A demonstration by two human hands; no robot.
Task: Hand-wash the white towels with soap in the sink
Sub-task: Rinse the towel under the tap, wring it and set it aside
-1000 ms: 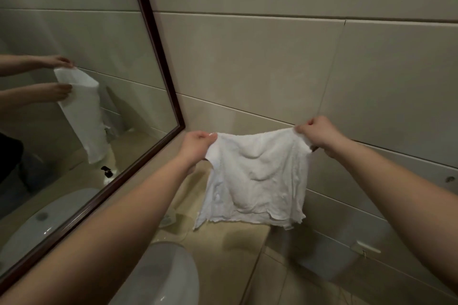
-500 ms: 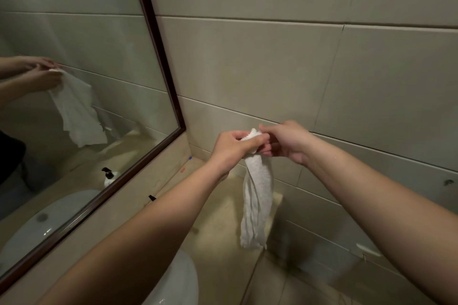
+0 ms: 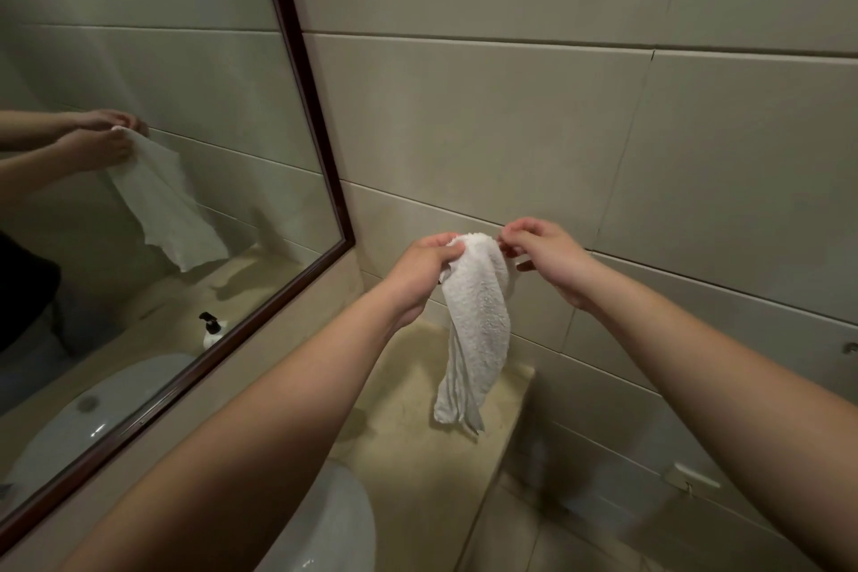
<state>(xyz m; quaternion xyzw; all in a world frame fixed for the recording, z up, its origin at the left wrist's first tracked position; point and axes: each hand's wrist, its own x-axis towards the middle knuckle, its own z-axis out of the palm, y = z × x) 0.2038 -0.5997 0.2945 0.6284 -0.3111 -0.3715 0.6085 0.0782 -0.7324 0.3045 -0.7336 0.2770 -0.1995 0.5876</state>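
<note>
Towel (image 3: 478, 320) now bunched between both hands, beside mirror (image 3: 139, 181).

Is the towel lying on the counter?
No: the towel hangs in the air above the counter, gripped at its top by the left hand with the right hand beside it.

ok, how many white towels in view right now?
1. The white towel hangs folded over the counter, held at its top by the left hand and right hand. The mirror only shows its reflection. Others may be out of frame.
</note>
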